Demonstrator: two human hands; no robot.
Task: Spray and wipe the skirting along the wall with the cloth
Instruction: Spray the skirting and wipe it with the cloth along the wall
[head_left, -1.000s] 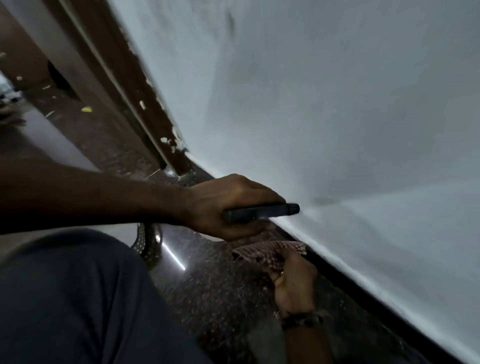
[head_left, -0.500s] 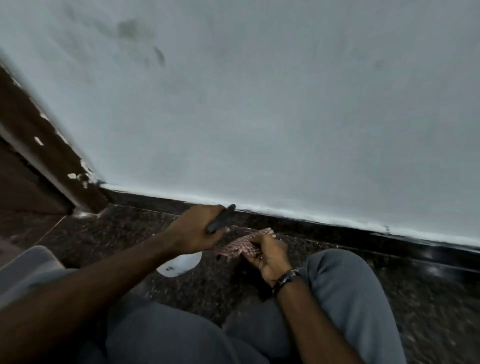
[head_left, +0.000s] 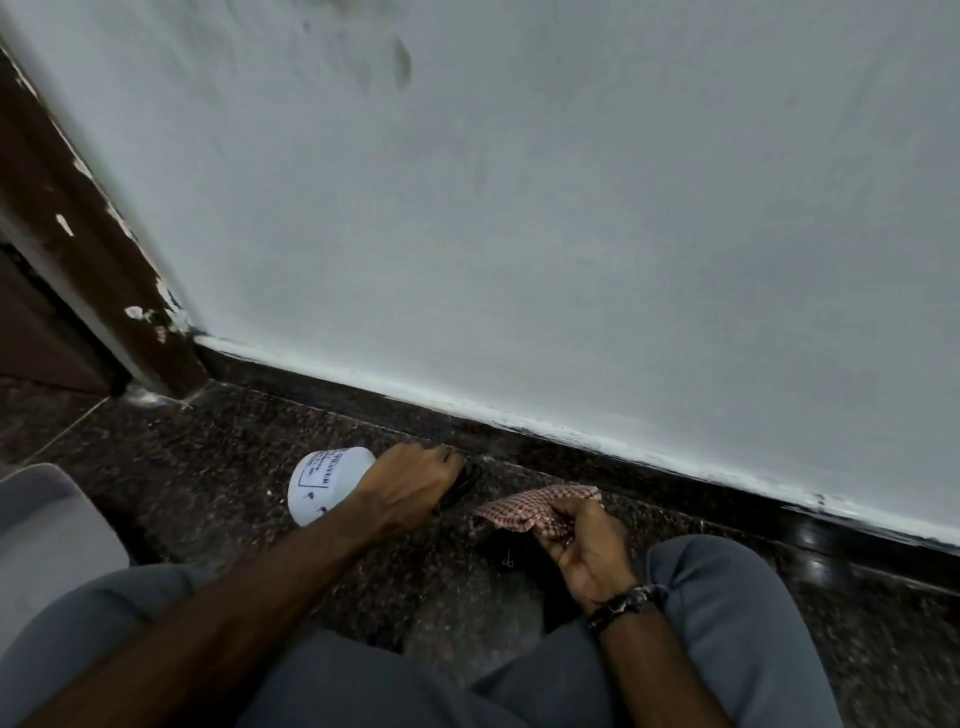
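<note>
The left hand (head_left: 415, 480) curls round the black head of the white spray bottle (head_left: 324, 483), hiding its nozzle, close to the dark skirting (head_left: 649, 462). The right hand (head_left: 584, 545) bunches the checked cloth (head_left: 535, 506) on the floor (head_left: 208, 457), just short of the skirting.

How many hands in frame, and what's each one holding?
2. Left hand grips the black head of the white spray bottle, near the skirting. Right hand holds the checked cloth just right of it.
</note>
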